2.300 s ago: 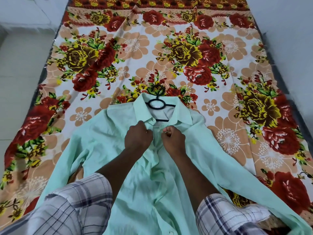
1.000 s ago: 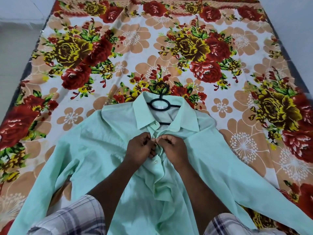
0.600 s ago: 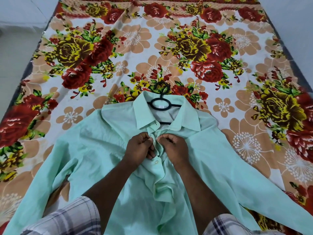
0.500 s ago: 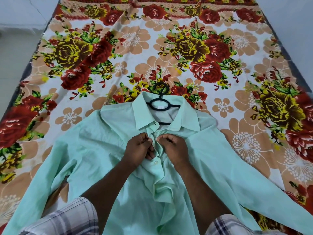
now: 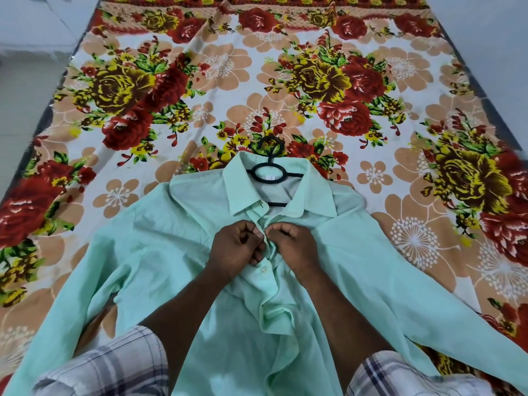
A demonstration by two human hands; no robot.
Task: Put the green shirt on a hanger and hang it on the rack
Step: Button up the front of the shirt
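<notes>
The mint green shirt (image 5: 160,252) lies front up on the bed with both sleeves spread out. A black hanger (image 5: 268,174) sits inside it; its hook and round neck show at the open collar, the arms are hidden under the fabric. My left hand (image 5: 237,247) and my right hand (image 5: 291,241) meet just below the collar, each pinching one edge of the shirt's front placket. A white button (image 5: 263,269) shows right under my hands. No rack is in view.
A floral bedsheet (image 5: 257,81) in red, yellow and peach covers the bed. Pale floor (image 5: 28,67) runs along the left side and a pale wall or floor along the right. My checked sleeves show at the bottom.
My hands moved down from the collar to the placket and came together there. Over the last second they have barely moved.
</notes>
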